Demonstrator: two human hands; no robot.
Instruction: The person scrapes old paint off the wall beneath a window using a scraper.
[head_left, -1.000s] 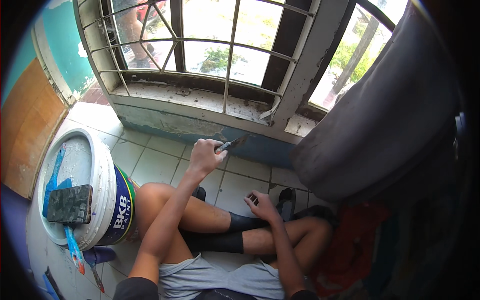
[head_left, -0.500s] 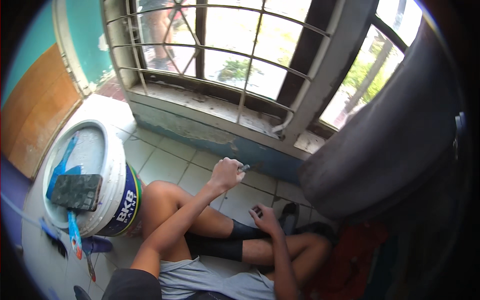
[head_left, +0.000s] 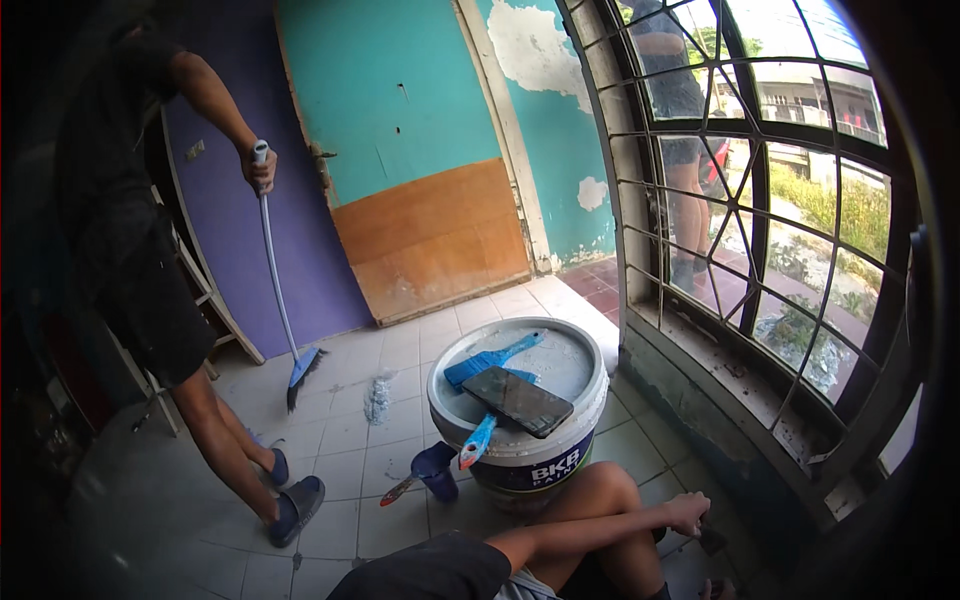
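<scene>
One white-lettered bucket label [head_left: 525, 476], left of the left hand [head_left: 686, 513]

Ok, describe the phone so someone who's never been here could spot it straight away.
Beside the barred window stands a big white paint bucket with a dark label. Blue tools lie on its lid, and the phone lies across them. It is the only flat, dark, glossy rectangle there; its neighbours are mostly bright blue.

Right hand [head_left: 716, 589] mostly below lower edge
</scene>
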